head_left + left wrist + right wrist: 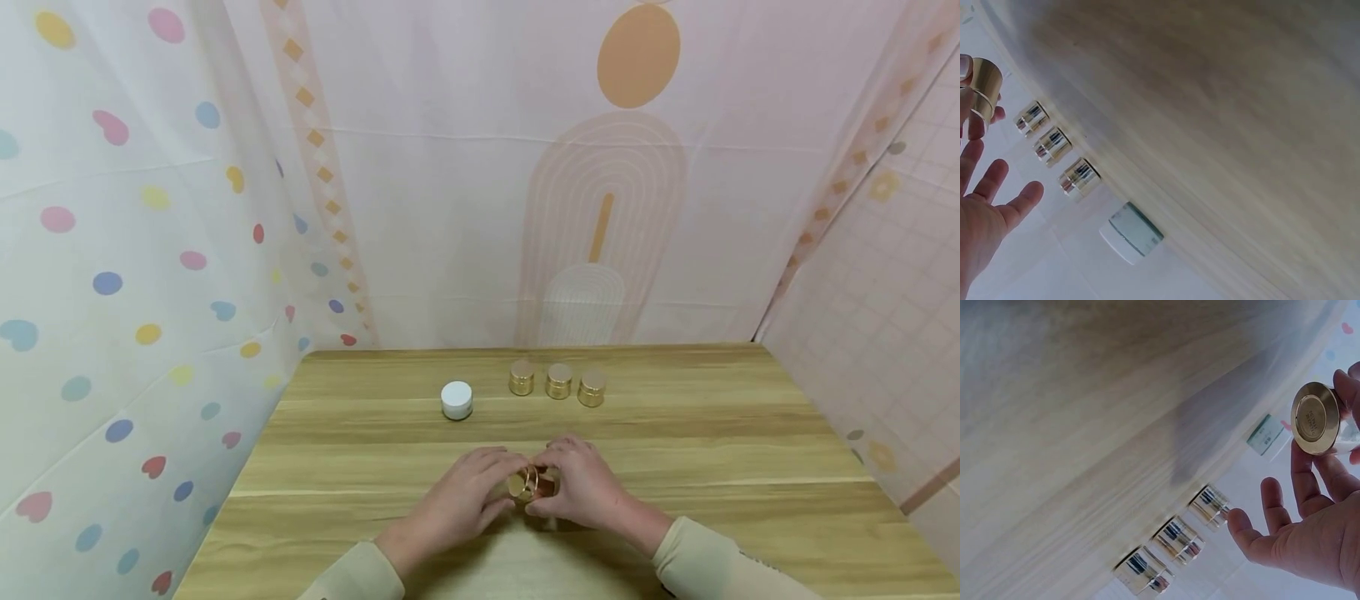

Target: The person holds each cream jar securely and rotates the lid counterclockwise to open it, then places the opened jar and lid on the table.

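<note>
A small gold jar (522, 483) is tipped on its side between both hands, just above the table. My left hand (474, 493) pinches its left end between fingers and thumb. On the other end, my right hand (581, 487) grips the jar the same way. A seam runs round the gold jar (986, 84) in the left wrist view. Its round gold base (1315, 419) faces the right wrist camera, with faint marks in the middle. The outer fingers of the left hand (985, 219) and right hand (1310, 537) spread away from the jar.
Behind the hands, three similar gold jars (558, 382) stand in a row on the wooden table (337, 467). A jar with a white lid (457, 400) stands to their left. Patterned curtains (435, 208) hang at the table's back and sides.
</note>
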The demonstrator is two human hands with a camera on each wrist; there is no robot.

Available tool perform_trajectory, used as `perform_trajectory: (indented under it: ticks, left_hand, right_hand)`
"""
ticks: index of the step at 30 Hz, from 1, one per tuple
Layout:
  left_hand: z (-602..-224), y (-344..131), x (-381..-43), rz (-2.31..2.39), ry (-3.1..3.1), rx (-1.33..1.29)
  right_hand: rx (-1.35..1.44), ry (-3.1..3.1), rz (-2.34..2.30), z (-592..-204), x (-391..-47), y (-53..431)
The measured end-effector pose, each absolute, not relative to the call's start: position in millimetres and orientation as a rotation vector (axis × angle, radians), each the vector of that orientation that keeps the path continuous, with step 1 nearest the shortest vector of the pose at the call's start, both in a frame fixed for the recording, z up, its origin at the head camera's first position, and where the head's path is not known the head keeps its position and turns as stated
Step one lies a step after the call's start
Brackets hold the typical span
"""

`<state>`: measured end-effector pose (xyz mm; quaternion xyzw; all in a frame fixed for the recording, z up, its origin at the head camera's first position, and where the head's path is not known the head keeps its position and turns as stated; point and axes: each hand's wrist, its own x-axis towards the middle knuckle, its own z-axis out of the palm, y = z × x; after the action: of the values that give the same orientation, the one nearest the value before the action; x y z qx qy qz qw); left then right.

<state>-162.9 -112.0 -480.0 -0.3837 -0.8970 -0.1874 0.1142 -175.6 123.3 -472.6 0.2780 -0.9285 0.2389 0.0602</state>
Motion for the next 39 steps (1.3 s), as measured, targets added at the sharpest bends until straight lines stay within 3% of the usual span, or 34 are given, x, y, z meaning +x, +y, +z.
perform_trajectory:
  ticks: [39]
  left_hand:
    - [-484.8, -112.1, -165.0, -0.614, -2.749, -1.016]
  right_hand:
    - [0.849, -2.816, 0.748, -475.3, -178.4, 124.5]
